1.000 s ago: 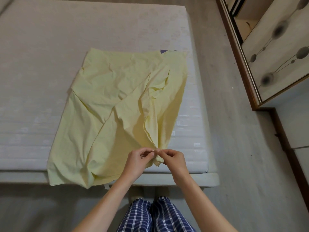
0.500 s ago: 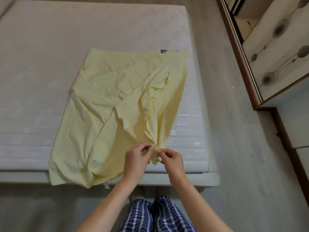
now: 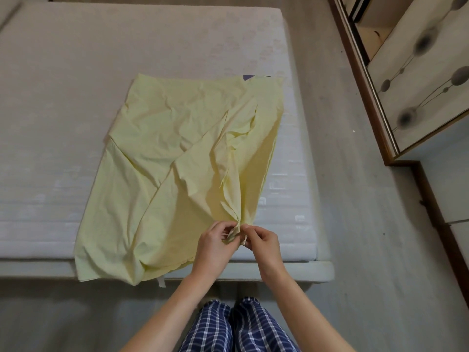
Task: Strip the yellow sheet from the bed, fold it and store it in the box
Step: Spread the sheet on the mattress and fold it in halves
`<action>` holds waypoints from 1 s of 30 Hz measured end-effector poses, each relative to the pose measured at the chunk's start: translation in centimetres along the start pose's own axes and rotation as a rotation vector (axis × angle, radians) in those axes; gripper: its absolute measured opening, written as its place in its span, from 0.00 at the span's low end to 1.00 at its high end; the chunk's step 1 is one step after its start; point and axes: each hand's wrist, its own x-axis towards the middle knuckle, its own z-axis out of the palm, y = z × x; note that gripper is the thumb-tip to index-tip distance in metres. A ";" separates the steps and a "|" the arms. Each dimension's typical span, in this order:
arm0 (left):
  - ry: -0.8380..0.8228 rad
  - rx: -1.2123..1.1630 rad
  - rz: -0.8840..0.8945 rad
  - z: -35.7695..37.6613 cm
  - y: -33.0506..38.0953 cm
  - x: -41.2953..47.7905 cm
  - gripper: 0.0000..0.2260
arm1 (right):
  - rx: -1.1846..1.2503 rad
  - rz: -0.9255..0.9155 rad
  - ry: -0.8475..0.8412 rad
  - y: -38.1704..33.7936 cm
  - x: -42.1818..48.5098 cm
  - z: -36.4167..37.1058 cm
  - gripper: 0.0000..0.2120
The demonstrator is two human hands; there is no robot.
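No readable text, label, brand or number shows anywhere. The mattress [image 3: 152,47] bears only a woven pattern, without letters.

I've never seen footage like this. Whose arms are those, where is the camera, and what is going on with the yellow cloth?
No machine here: a person wears a wide-angle camera on the head, looking down at their own arms and checked trousers. They stand at the foot of a bare mattress. The yellow sheet lies partly folded and rumpled on it, its near edge hanging over the end. The left hand and right hand meet at a near corner, both pinching sheet edges together. A wardrobe stands at the right. No box is visible.
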 end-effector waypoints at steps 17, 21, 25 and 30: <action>-0.055 0.201 0.212 -0.1 0.5 -1.0 0.07 | 0.061 0.117 0.054 0.2 0.5 -0.9 0.06; -0.016 0.242 0.190 1.3 -0.1 -1.4 0.07 | 0.087 0.137 0.067 0.3 0.6 -1.0 0.10; -0.075 0.165 0.094 1.9 -0.7 -1.6 0.07 | 0.000 0.147 0.122 1.0 0.9 -0.8 0.05; 0.198 -0.272 -0.426 2.4 -1.6 -3.3 0.04 | -0.024 0.181 0.190 1.4 2.1 -1.1 0.05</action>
